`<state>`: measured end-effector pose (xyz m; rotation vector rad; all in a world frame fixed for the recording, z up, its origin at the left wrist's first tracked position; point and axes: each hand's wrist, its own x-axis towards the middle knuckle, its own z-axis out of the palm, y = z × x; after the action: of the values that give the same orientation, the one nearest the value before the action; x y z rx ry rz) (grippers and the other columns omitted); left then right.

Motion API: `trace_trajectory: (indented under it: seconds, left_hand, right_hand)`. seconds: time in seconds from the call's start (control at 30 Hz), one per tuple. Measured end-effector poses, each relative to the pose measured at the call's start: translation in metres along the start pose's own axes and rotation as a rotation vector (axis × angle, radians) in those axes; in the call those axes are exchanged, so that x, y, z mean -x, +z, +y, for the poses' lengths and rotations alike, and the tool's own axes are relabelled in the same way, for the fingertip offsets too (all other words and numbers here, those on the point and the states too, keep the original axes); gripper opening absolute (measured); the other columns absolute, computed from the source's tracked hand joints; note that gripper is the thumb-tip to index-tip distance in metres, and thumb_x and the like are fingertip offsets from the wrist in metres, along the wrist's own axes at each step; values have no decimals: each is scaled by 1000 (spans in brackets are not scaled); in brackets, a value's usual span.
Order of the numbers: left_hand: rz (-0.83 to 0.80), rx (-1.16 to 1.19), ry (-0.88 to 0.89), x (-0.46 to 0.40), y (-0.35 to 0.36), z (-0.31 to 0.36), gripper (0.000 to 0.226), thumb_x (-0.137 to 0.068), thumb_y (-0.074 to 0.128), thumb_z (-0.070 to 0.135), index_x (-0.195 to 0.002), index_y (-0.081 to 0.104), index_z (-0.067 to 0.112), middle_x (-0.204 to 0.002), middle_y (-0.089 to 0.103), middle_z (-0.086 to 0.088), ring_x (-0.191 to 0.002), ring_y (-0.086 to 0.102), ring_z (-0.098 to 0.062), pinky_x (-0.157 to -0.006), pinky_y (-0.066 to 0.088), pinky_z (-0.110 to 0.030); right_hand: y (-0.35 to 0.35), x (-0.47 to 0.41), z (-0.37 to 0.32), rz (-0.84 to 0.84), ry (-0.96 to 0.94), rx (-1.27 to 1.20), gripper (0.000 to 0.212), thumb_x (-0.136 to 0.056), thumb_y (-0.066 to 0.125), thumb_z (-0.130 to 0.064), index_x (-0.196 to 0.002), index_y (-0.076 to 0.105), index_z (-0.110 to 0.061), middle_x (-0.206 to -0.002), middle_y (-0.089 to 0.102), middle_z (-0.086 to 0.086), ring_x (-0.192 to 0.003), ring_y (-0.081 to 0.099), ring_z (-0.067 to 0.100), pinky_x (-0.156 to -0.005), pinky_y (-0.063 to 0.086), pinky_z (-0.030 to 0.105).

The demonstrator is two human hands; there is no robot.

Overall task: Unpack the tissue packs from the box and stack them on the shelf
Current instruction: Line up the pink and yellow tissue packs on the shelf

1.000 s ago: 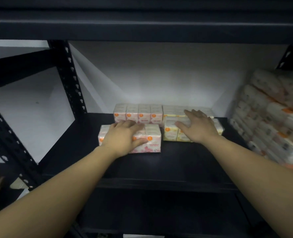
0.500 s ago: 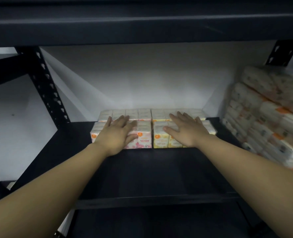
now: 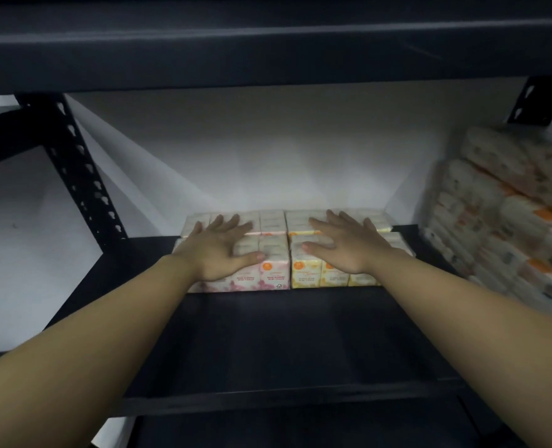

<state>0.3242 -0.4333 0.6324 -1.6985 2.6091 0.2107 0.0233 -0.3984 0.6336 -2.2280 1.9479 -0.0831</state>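
While both lie spread flat, left hand (image 3: 218,250) and right hand (image 3: 349,247) press glossy, blocky tissue packs (image 3: 276,273).

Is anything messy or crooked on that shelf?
Nothing stands out. The pink pack and yellow pack sit side by side, fronts level, near the back of the shelf. The left hand and right hand lie flat on top. The stack at right is too blurred to judge.
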Motion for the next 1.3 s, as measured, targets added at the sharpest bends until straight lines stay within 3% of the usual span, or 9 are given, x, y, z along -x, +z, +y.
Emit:
trace_trajectory:
  seconds: [0.2, 0.4, 0.47, 0.57, 0.63, 0.8, 1.03, 1.3]
  left_hand:
    - [92, 38, 6, -6, 3, -2, 112, -67, 20, 107, -161, 24, 47, -172, 14, 11, -160, 11, -20, -129, 9, -52]
    - [91, -30, 22, -12, 0, 1, 117, -64, 19, 107, -163, 18, 44, -173, 12, 6, -160, 10, -24, -128, 10, -54]
    - [74, -67, 39, -14, 0, 0, 126, -59, 25, 109, -164, 13, 41, -174, 8, 3, -160, 7, -26, -128, 8, -55]
    - [43, -101, 57, -16, 0, -1, 143, -48, 42, 110, -165, 6, 37, -174, 2, 2, -160, 3, -27, -128, 5, -57]
    - [45, -128, 56, -17, 2, 0, 143, -50, 46, 109, -165, 3, 36, -174, 0, 2, -161, 1, -27, -128, 4, -57]
    - [75, -149, 40, -19, 4, 3, 135, -59, 45, 106, -165, 2, 35, -174, 1, 1, -160, 2, -27, -128, 5, -56]
    - [84, -161, 48, -27, 3, 0, 132, -62, 43, 105, -165, 2, 35, -174, 1, 2, -160, 3, -28, -128, 5, -56]
    - [25, -177, 53, -27, 1, -2, 129, -65, 43, 103, -165, -6, 36, -173, -8, 5, -160, -3, -29, -128, 3, -56]
  right_hand:
    - [1, -5, 1, 88, -5, -25, 80, -87, 26, -90, -158, 27, -52, -173, 16, -6, -159, 9, 22, -125, 5, 57]
    - [0, -8, 0, 118, -20, -23, 81, -88, 27, -90, -158, 30, -49, -172, 19, -4, -158, 12, 24, -124, 8, 58]
    - [-2, -8, 2, 89, -43, -1, 94, -81, 30, -96, -161, 23, -48, -173, 13, -3, -159, 8, 24, -125, 6, 58]
    - [0, -8, 7, -34, -85, 71, 132, -57, 50, -104, -163, 0, -44, -174, -6, -1, -160, -7, 27, -126, -2, 61]
    - [3, -9, 9, -46, -95, 101, 141, -53, 59, -101, -163, -6, -43, -174, -11, 1, -160, -10, 28, -126, -3, 61]
    - [5, -15, 9, 35, -104, 112, 132, -60, 59, -98, -164, 0, -42, -175, -3, 2, -160, -2, 27, -127, 0, 59]
    - [4, -30, 13, 72, -109, 121, 133, -56, 58, -100, -164, 5, -43, -175, 2, -1, -160, 2, 25, -127, 4, 58]
    - [6, -28, 6, 79, -92, 160, 131, -59, 58, -99, -164, 5, -42, -175, 5, -1, -160, 5, 26, -126, 7, 59]
